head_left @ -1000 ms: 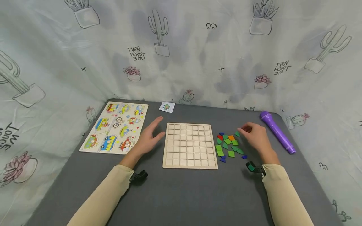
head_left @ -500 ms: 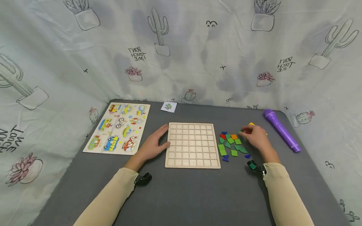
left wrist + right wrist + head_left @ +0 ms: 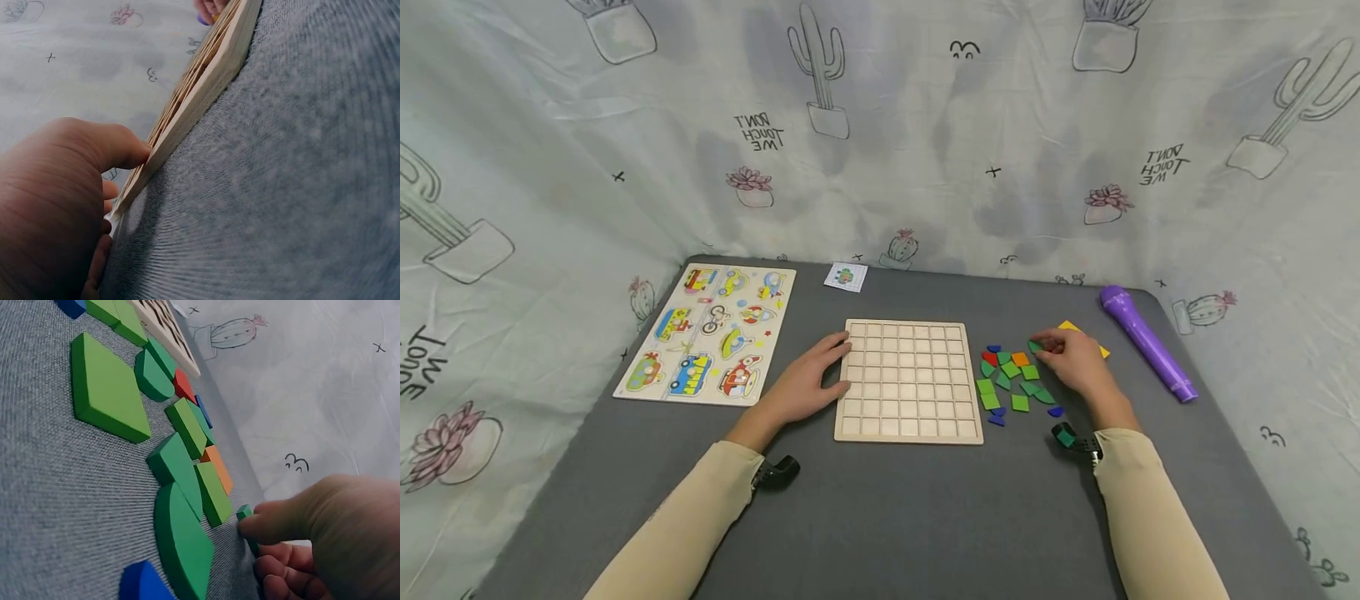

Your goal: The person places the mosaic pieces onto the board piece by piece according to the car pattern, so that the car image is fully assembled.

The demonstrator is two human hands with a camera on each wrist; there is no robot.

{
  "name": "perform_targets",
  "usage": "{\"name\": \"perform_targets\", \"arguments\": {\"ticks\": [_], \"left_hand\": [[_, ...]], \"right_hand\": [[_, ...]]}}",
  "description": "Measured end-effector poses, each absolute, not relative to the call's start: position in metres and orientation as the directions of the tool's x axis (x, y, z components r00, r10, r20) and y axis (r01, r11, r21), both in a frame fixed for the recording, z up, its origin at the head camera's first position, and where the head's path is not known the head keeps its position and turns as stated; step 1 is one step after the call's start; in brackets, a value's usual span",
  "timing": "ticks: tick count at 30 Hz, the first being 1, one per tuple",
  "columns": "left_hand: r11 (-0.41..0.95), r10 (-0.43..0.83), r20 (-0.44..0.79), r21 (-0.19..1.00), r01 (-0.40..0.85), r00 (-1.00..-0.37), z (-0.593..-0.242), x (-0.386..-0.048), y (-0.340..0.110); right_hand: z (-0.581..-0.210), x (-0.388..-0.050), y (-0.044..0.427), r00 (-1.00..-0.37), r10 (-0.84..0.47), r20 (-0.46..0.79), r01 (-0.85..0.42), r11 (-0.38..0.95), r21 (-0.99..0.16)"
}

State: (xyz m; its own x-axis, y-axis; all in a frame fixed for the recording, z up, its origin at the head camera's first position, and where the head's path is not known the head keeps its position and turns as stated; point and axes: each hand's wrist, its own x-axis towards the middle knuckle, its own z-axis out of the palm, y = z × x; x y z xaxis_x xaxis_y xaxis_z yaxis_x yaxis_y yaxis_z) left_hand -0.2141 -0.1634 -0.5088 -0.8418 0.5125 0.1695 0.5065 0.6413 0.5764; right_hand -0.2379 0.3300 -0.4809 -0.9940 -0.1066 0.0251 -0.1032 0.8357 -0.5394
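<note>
Grey table [image 3: 880, 517], cactus-print curtain [image 3: 895, 183] behind. Wooden grid board [image 3: 909, 387], centre; left hand [image 3: 802, 387] touches its left edge, fingers spread. Right hand [image 3: 1081, 365], fingers pinching a green piece [image 3: 1034, 346] beside loose coloured pieces [image 3: 1030, 372], right of the board. Purple microphone [image 3: 1150, 347], far right.

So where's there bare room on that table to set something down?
The biggest bare patch of table is in front of the grid, between the sleeves. A smaller one lies behind the grid, between the card and microphone. Right of the grid is crowded with loose pieces and the right hand; left of it, the left hand and picture board.
</note>
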Motion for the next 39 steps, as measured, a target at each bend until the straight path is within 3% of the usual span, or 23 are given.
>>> {"name": "perform_targets", "arguments": {"ticks": [10,39], "left_hand": [[0.647,0.525,0.164,0.561,0.517,-0.835,-0.5089,-0.2126,-0.1625],[0.651,0.541,0.169,0.536,0.537,-0.824,-0.5130,-0.2138,-0.1631]], "right_hand": [[-0.4790,-0.2377,0.3289,-0.998,-0.055,0.014,-0.054,0.842,-0.536],[-0.4775,-0.2339,0.3215,-0.997,-0.051,0.065,-0.078,0.820,-0.567]]}}
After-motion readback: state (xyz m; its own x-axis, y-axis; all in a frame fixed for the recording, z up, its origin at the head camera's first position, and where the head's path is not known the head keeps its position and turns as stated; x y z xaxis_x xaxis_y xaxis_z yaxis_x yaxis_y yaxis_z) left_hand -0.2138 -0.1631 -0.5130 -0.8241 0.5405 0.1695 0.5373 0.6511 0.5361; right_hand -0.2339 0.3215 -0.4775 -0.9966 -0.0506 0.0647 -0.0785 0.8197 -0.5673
